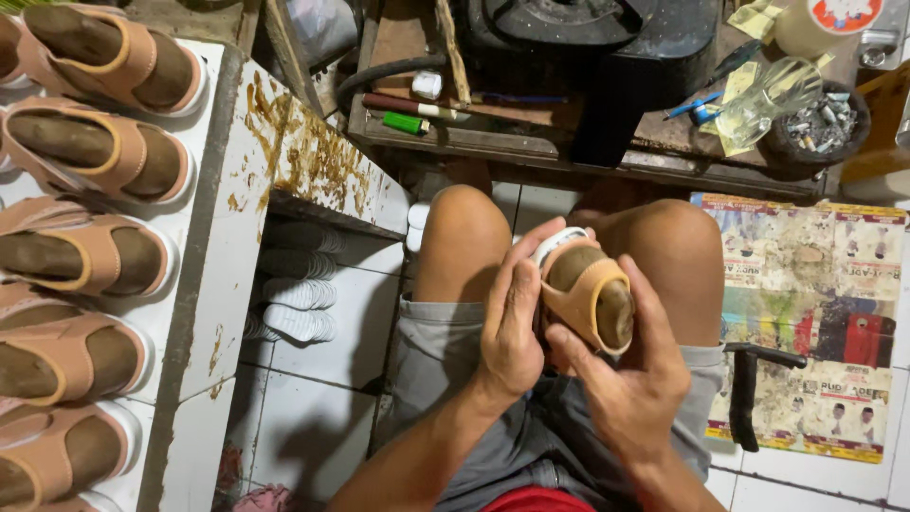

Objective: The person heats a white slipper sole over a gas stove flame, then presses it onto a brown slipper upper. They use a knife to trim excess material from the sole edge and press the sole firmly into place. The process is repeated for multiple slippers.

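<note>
Head view: your left hand [512, 327] and right hand [633, 379] both gripped tan strapped sandal on last [588, 289], held above your knees. Row of matching sandals [81, 256] sat on white shelf [227, 275] to your left; hammer [749, 389] lay right.

1. This is a small shoe workshop.
2. Many tan sandals [90, 152] sit in a row on a white shelf [223, 275] with glue stains.
3. White soles [299, 294] are stacked below.
4. A messy wooden bench [531, 142] holds tools.
</note>
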Tool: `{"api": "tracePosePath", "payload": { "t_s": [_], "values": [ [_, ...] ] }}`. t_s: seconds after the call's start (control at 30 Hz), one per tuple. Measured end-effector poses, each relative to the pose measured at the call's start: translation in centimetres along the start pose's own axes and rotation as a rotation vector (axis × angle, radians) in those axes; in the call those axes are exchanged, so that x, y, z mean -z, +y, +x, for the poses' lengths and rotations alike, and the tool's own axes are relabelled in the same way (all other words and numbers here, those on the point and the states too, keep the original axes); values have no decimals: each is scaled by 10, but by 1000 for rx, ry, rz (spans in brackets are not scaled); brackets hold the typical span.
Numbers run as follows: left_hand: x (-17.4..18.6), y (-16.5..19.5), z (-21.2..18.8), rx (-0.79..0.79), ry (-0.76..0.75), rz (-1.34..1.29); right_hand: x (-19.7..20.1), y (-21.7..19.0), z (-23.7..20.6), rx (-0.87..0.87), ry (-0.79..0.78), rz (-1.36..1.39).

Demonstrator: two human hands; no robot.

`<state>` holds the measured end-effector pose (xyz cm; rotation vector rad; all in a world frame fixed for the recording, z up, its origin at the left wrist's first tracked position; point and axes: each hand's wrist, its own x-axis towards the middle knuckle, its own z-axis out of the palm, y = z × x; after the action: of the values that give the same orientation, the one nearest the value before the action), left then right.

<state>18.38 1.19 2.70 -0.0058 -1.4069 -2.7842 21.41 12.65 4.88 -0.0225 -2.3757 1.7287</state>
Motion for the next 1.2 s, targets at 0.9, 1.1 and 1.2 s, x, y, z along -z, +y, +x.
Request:
{"api": "tracePosePath", "payload": {
  "t_s": [0.9, 1.1, 1.2],
  "values": [
    [5, 16, -35, -39, -194, 118, 5, -15, -27, 258, 35, 9],
    [5, 16, -36, -48, -204, 147, 6, -15, -28, 255, 17, 1],
    [5, 16, -36, -49, -195, 147, 6, -14, -28, 262, 17, 3]
  ]
}}
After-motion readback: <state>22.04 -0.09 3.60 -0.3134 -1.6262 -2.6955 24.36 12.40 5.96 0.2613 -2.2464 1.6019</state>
